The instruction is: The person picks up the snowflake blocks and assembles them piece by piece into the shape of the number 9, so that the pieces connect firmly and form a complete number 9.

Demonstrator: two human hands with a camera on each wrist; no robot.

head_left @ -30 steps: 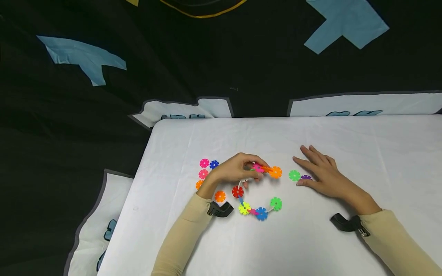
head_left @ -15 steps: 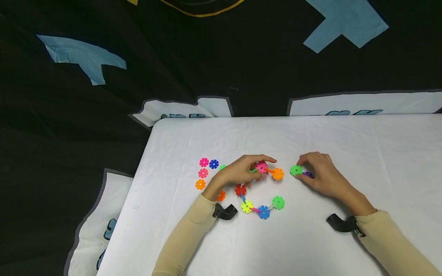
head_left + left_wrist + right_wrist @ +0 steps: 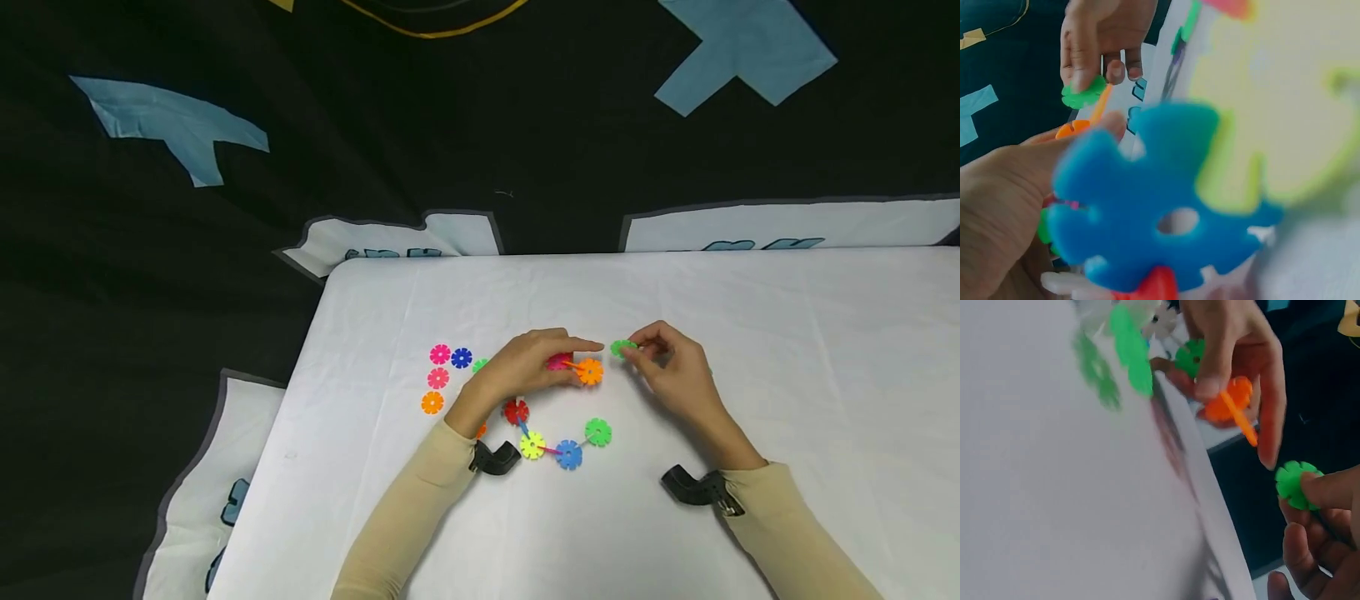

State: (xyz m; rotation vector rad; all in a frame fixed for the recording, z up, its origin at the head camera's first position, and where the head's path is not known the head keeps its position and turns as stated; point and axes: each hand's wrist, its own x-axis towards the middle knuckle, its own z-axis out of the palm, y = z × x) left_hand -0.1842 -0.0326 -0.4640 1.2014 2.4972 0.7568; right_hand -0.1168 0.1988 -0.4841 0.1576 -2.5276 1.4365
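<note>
My left hand (image 3: 525,364) grips a chain of slotted plastic snowflake discs by its upper end. There a pink disc (image 3: 558,362) joins an orange disc (image 3: 590,372) that sticks out past the fingertips. The chain curves down through a red disc (image 3: 516,412), a yellow disc (image 3: 532,446) and a blue disc (image 3: 568,454) to a green end disc (image 3: 598,432). Part of it is hidden behind the hand. Just right of the orange disc, my right hand (image 3: 678,371) pinches a loose green disc (image 3: 1296,485) between thumb and fingers, raised off the table.
Loose discs lie left of my left hand: two pink (image 3: 440,355), a dark blue (image 3: 461,357), an orange (image 3: 432,403) and a partly covered green one (image 3: 480,365). A white cloth covers the table (image 3: 825,375); a dark curtain (image 3: 450,125) hangs behind its far edge.
My right hand came down from an open spread, took the green disc off the table, and carried it left towards the chain. My left hand keeps its hold, shifting only slightly.
</note>
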